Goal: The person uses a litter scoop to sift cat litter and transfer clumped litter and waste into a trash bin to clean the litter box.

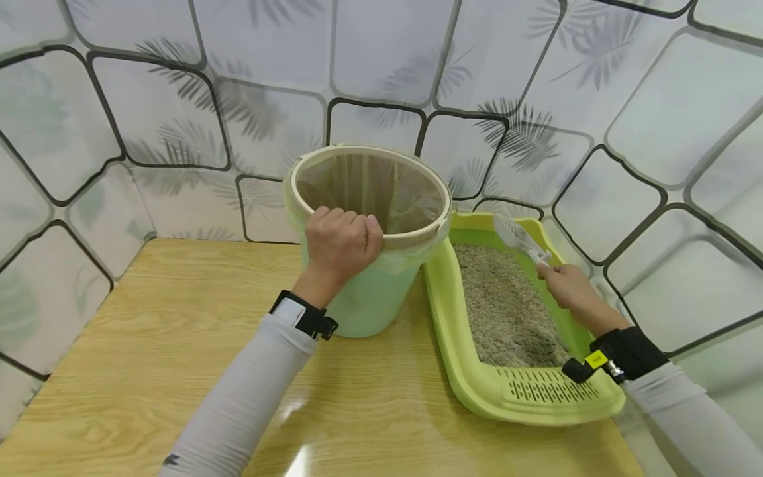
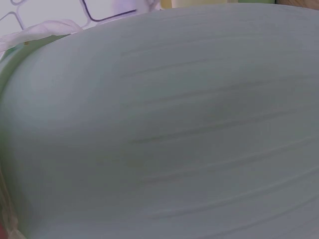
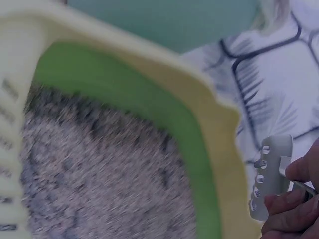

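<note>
My left hand grips the near rim of a pale green trash bin, which has a cream ring and a translucent liner bag. The bin's ribbed wall fills the left wrist view, where the hand itself is almost wholly out of sight. My right hand holds a white litter scoop by its handle, raised at the far right side of the yellow-green litter box. In the right wrist view the slotted scoop appears beyond the box's rim. Grainy litter covers the box's floor.
Bin and box stand side by side on a wood-grain table. A patterned wall closes off the back and both sides. At the box's near end is a slotted ledge.
</note>
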### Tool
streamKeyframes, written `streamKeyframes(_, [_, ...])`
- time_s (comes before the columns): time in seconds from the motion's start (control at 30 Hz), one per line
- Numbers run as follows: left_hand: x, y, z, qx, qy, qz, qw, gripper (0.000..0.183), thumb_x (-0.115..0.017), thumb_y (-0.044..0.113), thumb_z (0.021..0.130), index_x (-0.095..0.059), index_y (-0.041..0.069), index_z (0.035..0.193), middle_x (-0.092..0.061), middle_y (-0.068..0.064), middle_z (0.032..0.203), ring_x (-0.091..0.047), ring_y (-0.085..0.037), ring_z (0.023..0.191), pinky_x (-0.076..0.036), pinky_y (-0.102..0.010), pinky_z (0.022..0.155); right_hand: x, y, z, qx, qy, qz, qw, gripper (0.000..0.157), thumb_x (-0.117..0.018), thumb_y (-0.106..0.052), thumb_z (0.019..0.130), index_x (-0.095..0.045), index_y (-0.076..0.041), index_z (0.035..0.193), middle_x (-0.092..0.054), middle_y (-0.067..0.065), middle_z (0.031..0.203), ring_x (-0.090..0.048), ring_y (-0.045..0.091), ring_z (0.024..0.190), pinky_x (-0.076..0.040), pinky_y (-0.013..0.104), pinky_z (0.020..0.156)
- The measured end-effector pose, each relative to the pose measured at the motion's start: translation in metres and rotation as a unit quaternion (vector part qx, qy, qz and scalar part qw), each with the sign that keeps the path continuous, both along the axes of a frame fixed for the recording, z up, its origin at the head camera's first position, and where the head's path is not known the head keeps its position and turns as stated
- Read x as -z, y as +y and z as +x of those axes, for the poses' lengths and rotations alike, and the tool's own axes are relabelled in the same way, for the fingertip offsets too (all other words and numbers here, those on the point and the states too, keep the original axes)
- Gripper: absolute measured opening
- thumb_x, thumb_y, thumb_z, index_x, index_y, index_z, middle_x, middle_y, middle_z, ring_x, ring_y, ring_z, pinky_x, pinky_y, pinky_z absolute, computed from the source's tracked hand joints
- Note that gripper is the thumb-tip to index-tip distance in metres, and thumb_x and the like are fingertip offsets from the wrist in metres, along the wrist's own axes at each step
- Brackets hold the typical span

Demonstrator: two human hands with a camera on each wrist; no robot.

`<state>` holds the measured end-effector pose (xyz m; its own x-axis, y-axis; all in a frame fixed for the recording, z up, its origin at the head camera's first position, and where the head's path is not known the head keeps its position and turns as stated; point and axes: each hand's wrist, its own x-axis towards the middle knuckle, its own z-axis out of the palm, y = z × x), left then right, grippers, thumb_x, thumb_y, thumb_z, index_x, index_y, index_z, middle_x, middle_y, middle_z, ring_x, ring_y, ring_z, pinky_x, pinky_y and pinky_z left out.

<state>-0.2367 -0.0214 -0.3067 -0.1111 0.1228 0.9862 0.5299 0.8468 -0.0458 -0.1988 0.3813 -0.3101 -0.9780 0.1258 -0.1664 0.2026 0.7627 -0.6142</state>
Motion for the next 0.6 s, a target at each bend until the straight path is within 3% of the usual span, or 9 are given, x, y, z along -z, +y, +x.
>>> streamKeyframes(0.13, [-0.001,-0.005,0.001,-0.002,0.005,0.000,1.0000,0.039,-0.043,0.017,0.082,-0.027,0.016,0.046,-0.025,0.002,0.042,-0.024,-0.016,0.039,-0.021,-0.030,0.045,-0.051,-0.034,-0.004,-0.055,0.068,0.064,0.994,0.054,-0.033,-0.054,0.092,-0.046,-0.002,0.090,-0.032,0.001,0.059,-0.032,0.017,0.048,-0.032,0.035,0.050])
streamKeyframes(0.27, [-0.002,-0.008,0.000,-0.006,0.004,0.001,1.0000,0.038,-0.045,0.018,0.080,-0.027,0.016,0.046,-0.024,0.002,0.042,-0.024,-0.016,0.039,-0.021,-0.030,0.045,-0.097,-0.078,-0.014,-0.115,0.135,0.128,0.976,0.051,-0.036,-0.054,0.092,-0.043,-0.005,0.080,-0.027,0.002,0.057,-0.026,0.019,0.048,-0.028,0.036,0.051])
streamKeyframes(0.43, [0.000,-0.006,-0.003,-0.010,0.005,-0.008,0.9999,0.038,-0.044,0.019,0.081,-0.027,0.016,0.046,-0.026,0.002,0.043,-0.027,-0.016,0.039,-0.021,-0.030,0.045,-0.117,-0.129,-0.027,-0.163,0.177,0.214,0.947,0.044,-0.035,-0.048,0.093,-0.043,-0.007,0.078,-0.035,0.005,0.061,-0.032,0.021,0.051,-0.029,0.035,0.052])
streamKeyframes(0.5, [0.000,-0.004,-0.002,-0.008,0.005,-0.013,0.9999,0.039,-0.043,0.020,0.082,-0.028,0.017,0.046,-0.028,0.003,0.043,-0.028,-0.016,0.039,-0.022,-0.029,0.045,-0.116,-0.144,-0.031,-0.174,0.192,0.274,0.926,0.040,-0.034,-0.044,0.094,-0.044,-0.008,0.081,-0.040,0.007,0.064,-0.037,0.022,0.052,-0.030,0.035,0.049])
streamKeyframes(0.6, [0.001,-0.003,-0.001,-0.002,0.003,-0.015,0.9999,0.039,-0.042,0.020,0.083,-0.028,0.017,0.046,-0.028,0.003,0.042,-0.029,-0.016,0.038,-0.022,-0.030,0.045,-0.112,-0.162,-0.033,-0.202,0.239,0.377,0.872,0.032,-0.034,-0.036,0.093,-0.042,-0.009,0.079,-0.039,0.005,0.061,-0.037,0.021,0.048,-0.029,0.034,0.041])
